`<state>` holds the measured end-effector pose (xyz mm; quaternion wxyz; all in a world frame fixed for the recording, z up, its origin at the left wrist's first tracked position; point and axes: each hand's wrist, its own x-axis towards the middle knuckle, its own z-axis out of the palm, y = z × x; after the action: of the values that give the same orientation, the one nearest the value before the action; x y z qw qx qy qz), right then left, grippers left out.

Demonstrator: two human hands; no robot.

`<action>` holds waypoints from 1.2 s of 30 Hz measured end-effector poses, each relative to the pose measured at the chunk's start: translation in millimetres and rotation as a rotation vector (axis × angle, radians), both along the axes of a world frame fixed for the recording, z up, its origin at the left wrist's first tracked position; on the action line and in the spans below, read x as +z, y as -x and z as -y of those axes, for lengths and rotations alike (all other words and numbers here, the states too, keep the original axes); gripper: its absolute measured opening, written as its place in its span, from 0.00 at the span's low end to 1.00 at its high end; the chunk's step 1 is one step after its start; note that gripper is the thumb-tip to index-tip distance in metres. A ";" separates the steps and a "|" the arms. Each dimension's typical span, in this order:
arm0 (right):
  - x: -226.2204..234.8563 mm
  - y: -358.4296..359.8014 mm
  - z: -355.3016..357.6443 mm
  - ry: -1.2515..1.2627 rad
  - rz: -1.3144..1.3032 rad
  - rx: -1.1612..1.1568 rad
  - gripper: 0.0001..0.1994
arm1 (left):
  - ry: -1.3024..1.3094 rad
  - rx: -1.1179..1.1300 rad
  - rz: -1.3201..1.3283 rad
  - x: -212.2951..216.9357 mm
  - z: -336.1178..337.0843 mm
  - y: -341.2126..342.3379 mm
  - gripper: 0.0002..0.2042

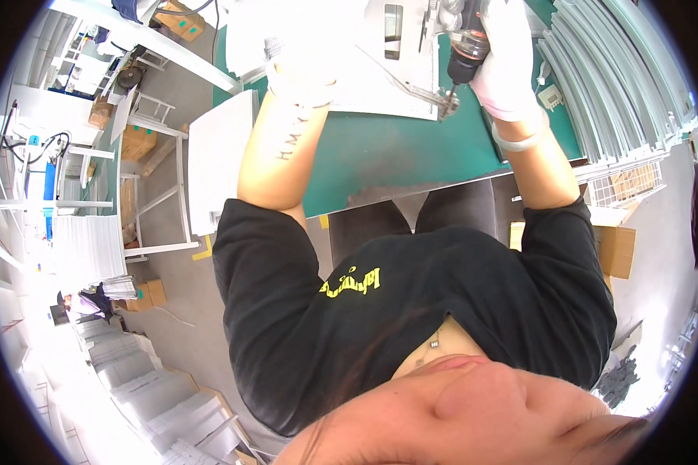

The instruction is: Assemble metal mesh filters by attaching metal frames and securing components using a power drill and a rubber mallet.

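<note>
On the right, my right hand [504, 58] wears a white glove and is closed around a black and orange power screwdriver [468, 56]. The screwdriver's bit points toward me, its tip beside a small metal fitting [447, 105] at the end of a thin metal bar [399, 80]. My left hand [298, 66], gloved in white too, rests at a white sheet panel [357, 97]; glare washes out its fingers. A slotted white metal part [393, 31] lies at the far side, between my hands. Everything here lies on a green work surface [395, 155].
Long white panels [597, 77] stand close-packed at the right, with a small white device [551, 98] before them. More white sheets [221, 155] lie left of my left forearm. A wire basket [628, 183] hangs at the lower right. Cardboard boxes [137, 142] and white racks fill the left.
</note>
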<state>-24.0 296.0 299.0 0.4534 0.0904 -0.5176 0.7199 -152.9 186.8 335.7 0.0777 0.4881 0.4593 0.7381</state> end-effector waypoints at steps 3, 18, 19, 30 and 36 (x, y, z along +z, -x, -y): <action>28.1 15.6 -24.1 0.220 -0.327 0.547 0.23 | 0.023 -0.037 -0.042 -22.0 -1.9 7.2 0.22; 5.9 -2.7 -11.0 -0.080 -0.018 -0.184 0.26 | 0.062 1.056 -1.404 -13.4 -7.2 29.4 0.27; 9.5 -8.3 -21.9 -0.087 -0.016 -0.133 0.27 | -0.098 0.496 -0.794 -31.5 -26.3 23.5 0.25; 11.2 0.7 -46.0 0.256 -0.374 0.617 0.26 | 0.005 0.420 -0.594 -49.5 4.1 -1.4 0.30; 2.9 -10.6 -51.0 0.296 -0.084 1.027 0.24 | -0.021 -0.252 -0.048 -60.1 32.5 -44.4 0.25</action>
<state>-13.4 347.0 301.9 0.0708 0.2959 -0.2813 0.9101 -108.4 154.3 275.6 0.1537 0.5602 0.3880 0.7155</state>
